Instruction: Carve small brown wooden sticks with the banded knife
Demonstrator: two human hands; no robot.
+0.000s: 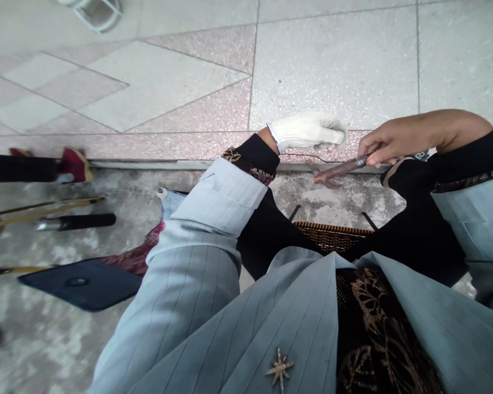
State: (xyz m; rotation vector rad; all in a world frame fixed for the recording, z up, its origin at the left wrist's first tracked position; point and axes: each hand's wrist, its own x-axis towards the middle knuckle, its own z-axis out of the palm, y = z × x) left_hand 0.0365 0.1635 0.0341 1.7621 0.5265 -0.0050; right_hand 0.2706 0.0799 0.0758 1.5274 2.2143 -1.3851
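1. Fingers of the bare right hand (378, 150) are wrapped firmly around a reddish-brown, rod-shaped tool (339, 169) with a shiny silvery band, and its far end is pointing left and slightly down, right over the edge of the step!
2. Across from it, the left hand (312, 130) is in a white knitted glove, its fingers curled above the pink speckled border (213, 143); whether they grip anything, I cannot tell.
3. Between the two runs a thin dark line (308, 155), wire or crack, too fine to call, and the tool's tip lies just below it, blurred against the mottled grey concrete floor (127, 191).
4. Closer to the body, a brown woven wicker piece (334, 236) with a striped rim shows between two black-clad legs, and pale blue pinstriped sleeves (213, 197) reach forward.
5. Out to the left: a dark blue flat pad (84, 282) beside maroon patterned cloth (137, 257), a black cylindrical handle (90, 221) with a silver end, and yellow poles (45, 208).
6. Farther off, another person's maroon shoe (74, 164) by the step, and a white frame-like object (101, 12) up on the pale tiles (332, 65).
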